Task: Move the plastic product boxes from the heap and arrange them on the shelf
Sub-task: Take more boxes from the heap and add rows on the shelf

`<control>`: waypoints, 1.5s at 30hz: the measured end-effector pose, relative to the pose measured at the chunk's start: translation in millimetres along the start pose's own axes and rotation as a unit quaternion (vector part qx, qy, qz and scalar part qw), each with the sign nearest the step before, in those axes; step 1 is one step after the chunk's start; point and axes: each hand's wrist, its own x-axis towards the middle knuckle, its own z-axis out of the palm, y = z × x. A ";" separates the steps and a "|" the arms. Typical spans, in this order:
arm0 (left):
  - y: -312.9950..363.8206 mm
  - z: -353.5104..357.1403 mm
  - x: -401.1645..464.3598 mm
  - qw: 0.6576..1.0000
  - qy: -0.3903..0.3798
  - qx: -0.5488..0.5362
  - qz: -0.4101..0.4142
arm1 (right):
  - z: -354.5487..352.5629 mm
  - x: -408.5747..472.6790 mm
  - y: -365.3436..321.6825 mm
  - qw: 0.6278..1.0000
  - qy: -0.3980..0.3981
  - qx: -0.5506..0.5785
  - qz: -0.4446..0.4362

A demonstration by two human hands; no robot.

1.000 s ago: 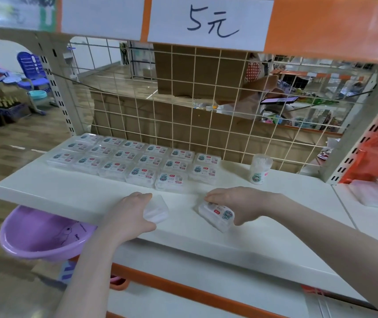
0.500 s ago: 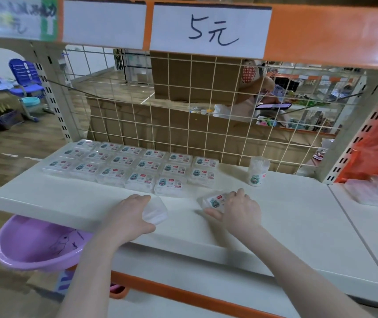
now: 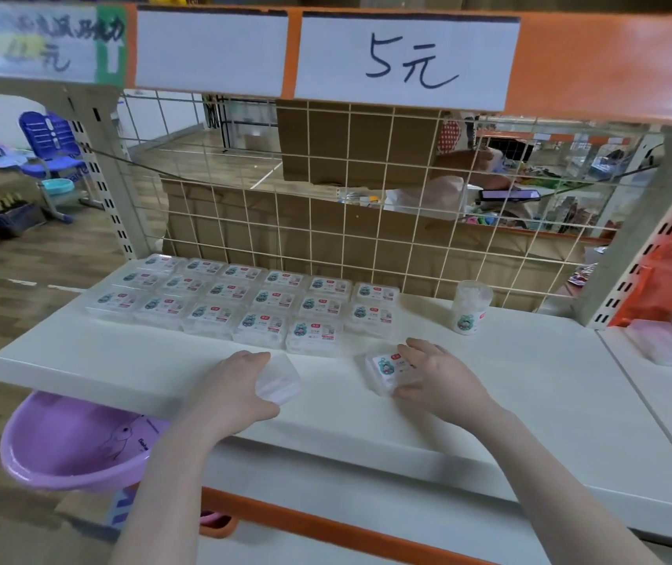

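1. The left hand [image 3: 231,391] curls round a clear plastic box [image 3: 279,381] near the front edge of the white shelf [image 3: 530,385].
2. The right hand [image 3: 438,377] grips a labelled box [image 3: 385,371], its base on the shelf, just right of the front row.
3. Behind both, three rows of arranged boxes [image 3: 244,303] run from the shelf's back-left corner.
4. A round tub [image 3: 469,305] stands by the wire grid [image 3: 367,222].
5. A purple basin [image 3: 69,446] sits below the front-left corner.

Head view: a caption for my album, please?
Two hands each place a clear box on the white shelf.
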 end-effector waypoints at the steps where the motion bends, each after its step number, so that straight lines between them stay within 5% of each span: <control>1: -1.5 0.2 -0.1 1.000 0.001 -0.002 0.000 | 3.6 1.7 -4.9 1.000 0.021 -0.006 0.011; 24: -36.1 -8.7 4.8 1.000 0.002 0.001 0.006 | 39.2 34.6 -65.6 0.979 0.147 -0.010 0.138; 45: -19.8 -18.7 -25.5 0.997 0.047 0.011 -0.066 | 23.5 -14.2 -77.2 0.987 0.159 0.001 -0.007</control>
